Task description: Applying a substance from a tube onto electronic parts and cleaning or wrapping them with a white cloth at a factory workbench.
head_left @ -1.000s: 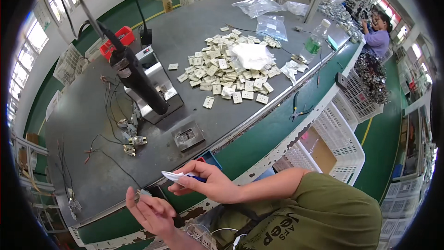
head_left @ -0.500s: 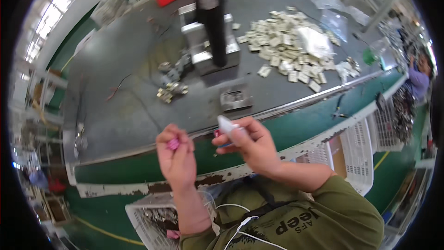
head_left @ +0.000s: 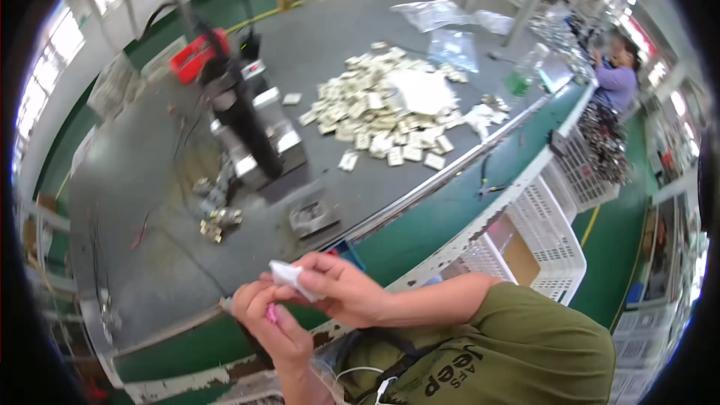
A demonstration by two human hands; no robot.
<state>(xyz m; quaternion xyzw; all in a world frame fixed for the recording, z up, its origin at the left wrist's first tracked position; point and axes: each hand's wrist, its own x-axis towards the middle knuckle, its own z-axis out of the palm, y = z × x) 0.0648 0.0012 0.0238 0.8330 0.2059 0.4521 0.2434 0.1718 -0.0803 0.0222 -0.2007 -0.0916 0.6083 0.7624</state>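
My left hand point(head_left: 289, 341) is closed around a small pink piece point(head_left: 271, 313), whose kind I cannot make out. Between the thumb and fingers of my right hand point(head_left: 345, 292) is a small white flat piece point(head_left: 291, 277). The hands are close together over the bench's front edge, and the right fingertips overlap the left ones. Just beyond them sits a small metal fixture block point(head_left: 313, 214). Behind it rises a bench press with a black column point(head_left: 244, 120) and a silver base point(head_left: 289, 146).
A heap of white rectangular parts point(head_left: 367, 116) covers the bench's middle, with plastic bags point(head_left: 454, 49) behind. Metal pieces point(head_left: 217, 221) lie left of the press. Pliers point(head_left: 486, 181) rest on the green ledge. White baskets point(head_left: 551, 229) stand right. A person in purple point(head_left: 616, 82) sits farther off.
My hands have come together, the white piece now right beside the left fingers. The view has swung to the right, so the bench and its things appear farther left.
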